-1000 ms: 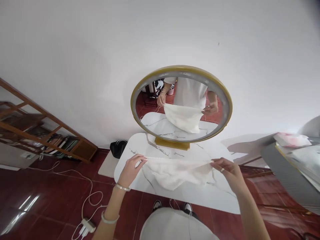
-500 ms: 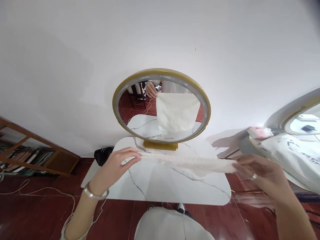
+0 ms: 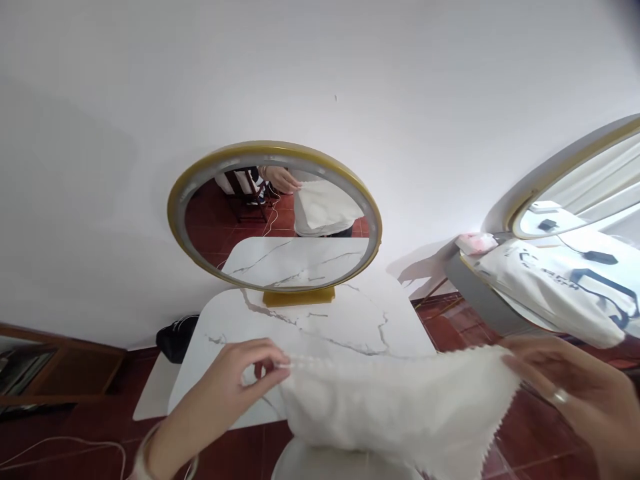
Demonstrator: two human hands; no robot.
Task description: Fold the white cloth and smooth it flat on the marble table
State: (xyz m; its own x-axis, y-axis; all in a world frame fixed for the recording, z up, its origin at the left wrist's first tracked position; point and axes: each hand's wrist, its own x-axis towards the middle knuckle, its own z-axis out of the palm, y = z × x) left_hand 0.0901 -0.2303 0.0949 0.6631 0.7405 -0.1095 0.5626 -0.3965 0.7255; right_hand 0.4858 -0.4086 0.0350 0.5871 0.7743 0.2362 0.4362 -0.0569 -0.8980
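A white cloth [image 3: 395, 403] with zigzag-cut edges is stretched between my two hands over the near edge of the marbled white table [image 3: 320, 327]. My left hand [image 3: 240, 380] pinches its upper left corner between thumb and fingertips. At the upper right corner, my right hand [image 3: 565, 387], with a ring on one finger, grips the cloth; its outer fingers are slightly blurred. The lower part of the cloth hangs down in front of a pale stool seat [image 3: 340, 463]. Beyond the cloth stands a round gold-framed mirror [image 3: 275, 150], which reflects the cloth and one hand.
At right stands another table with a white printed cloth bag [image 3: 550, 287], a tissue pack [image 3: 477, 243] and a second round mirror [image 3: 515, 207]. A black bag [image 3: 176, 338] sits left of the table. A wooden shelf [image 3: 80, 373] and a cable [image 3: 75, 440] are at lower left.
Both hands have moved down and toward me with the cloth. The cloth, seen nearly edge-on before, now shows its broad face. The view has turned to the right.
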